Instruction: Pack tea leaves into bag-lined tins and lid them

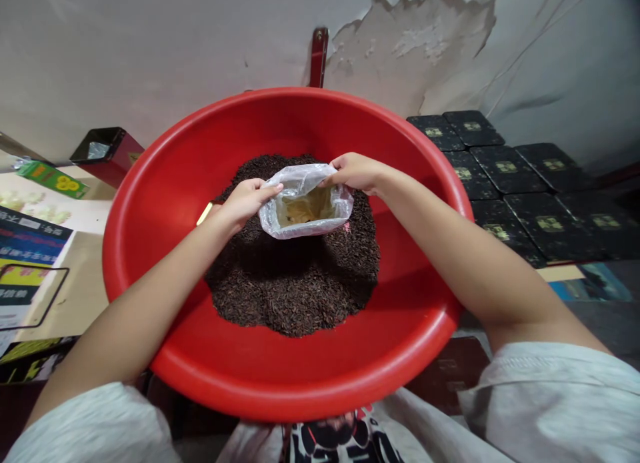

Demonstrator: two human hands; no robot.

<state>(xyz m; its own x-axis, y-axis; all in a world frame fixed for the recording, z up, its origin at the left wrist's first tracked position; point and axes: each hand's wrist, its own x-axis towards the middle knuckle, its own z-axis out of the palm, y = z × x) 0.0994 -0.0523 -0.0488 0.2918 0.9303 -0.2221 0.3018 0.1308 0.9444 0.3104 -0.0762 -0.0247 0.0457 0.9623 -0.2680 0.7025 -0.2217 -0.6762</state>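
My left hand point(250, 199) pinches the left rim of a clear plastic bag point(305, 232), and my right hand point(356, 172) grips its far right rim. Between them the bag's mouth is spread wide, with a yellowish inside and a few dark bits at the bottom. Whether a tin stands around the bag cannot be made out. Beneath it lies a heap of dark brown loose leaves point(295, 303), like dry tea, in a big red basin point(310, 386). A small gold-coloured edge point(205, 213) shows beside my left wrist.
Several black square tins point(506, 169) stand in rows at the right. To the left are a dark red open tin point(111, 157) with plastic inside, a green box point(54, 179) and printed sheets point(30, 249). A wall with peeling paint point(410, 43) rises behind the basin.
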